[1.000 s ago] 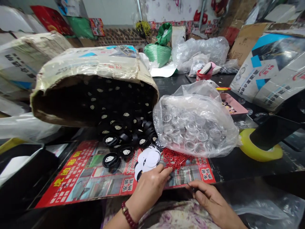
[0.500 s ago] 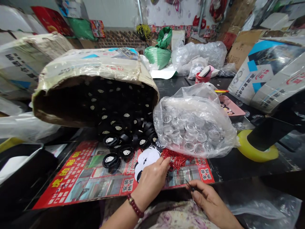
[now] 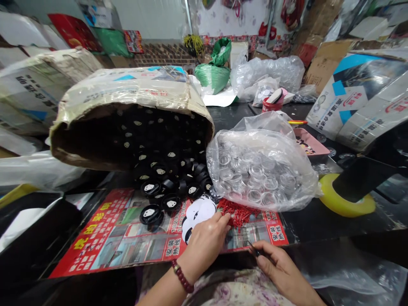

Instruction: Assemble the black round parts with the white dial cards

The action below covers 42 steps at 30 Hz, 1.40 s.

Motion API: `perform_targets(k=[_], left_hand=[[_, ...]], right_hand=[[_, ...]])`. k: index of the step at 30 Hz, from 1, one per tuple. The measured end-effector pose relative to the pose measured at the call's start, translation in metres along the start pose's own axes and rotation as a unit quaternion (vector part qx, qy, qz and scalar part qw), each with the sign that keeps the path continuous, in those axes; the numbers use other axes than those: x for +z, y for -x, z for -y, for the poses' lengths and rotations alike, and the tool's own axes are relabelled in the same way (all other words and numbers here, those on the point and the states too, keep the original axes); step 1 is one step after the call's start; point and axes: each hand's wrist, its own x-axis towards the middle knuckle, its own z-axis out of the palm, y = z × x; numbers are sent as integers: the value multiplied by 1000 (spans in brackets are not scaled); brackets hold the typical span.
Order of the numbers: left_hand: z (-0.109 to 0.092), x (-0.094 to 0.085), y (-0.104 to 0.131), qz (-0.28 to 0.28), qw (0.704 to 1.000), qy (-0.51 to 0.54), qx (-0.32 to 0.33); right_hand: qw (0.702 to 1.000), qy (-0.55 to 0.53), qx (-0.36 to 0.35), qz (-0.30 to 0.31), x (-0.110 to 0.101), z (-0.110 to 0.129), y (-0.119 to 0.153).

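Observation:
My left hand (image 3: 208,236), with a dark red bead bracelet (image 3: 182,276) on the wrist, rests at the near edge of a heap of small thin red pieces (image 3: 237,213). Its fingers are bent together, and their tips are partly hidden, so what they pinch cannot be made out. Under and beside it lie white cloud-shaped cutouts (image 3: 200,210) with black markings. Lower right, my right hand (image 3: 280,265) is closed around a thin dark pointed tool (image 3: 254,250), its tip aimed up and left, just off the printed board (image 3: 127,250).
A tipped carton (image 3: 134,87) spills black round cups (image 3: 151,213) with pale inserts onto the board. Behind the red heap sits a plastic bag (image 3: 264,165) of clear rings. A yellow tape roll (image 3: 331,199) and a pink tray (image 3: 312,142) lie to the right.
The view has shifted slightly, so the carton and cups appear a little farther right. My left hand has moved very slightly toward me; my right hand keeps its grip on the tool.

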Motion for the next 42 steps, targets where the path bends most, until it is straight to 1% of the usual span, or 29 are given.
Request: perform_targets(k=[2, 6, 9, 12, 14, 16, 19, 23, 26, 28, 32, 36, 42], left_hand=[[1, 0, 4, -13, 1000, 21, 7], [10, 4, 17, -49, 998, 36, -8], [12, 9, 28, -29, 999, 36, 16], [5, 14, 31, 7, 999, 2, 52], [-1, 15, 29, 23, 998, -23, 58], [-5, 15, 25, 30, 998, -36, 51], [-7, 11, 20, 28, 999, -23, 39], [-2, 4, 15, -3, 1000, 12, 21], [3, -1, 5, -31, 999, 14, 0], [5, -2, -2, -39, 999, 11, -11], [5, 1, -13, -20, 1000, 13, -18], [3, 4, -17, -13, 999, 28, -29], [-1, 2, -25, -11, 999, 33, -42]], right_hand=[[1000, 0, -10, 8, -1, 1, 0], [1000, 3, -12, 18, -2, 3, -1], [999, 14, -26, 24, -1, 6, -3], [998, 43, -38, 20, 0, 10, -4], [997, 60, -43, 14, 0, 11, -4], [996, 68, -49, 8, 0, 11, -4], [996, 69, -52, 3, 0, 10, -2], [996, 73, -50, -3, 1, 11, -1], [995, 77, -57, 14, 3, 16, -2], [995, 80, -61, 23, 3, 17, -3], [992, 95, -77, 2, 2, 15, -2], [994, 79, -80, 13, 0, 13, -1], [993, 91, -73, 10, 1, 12, -3]])
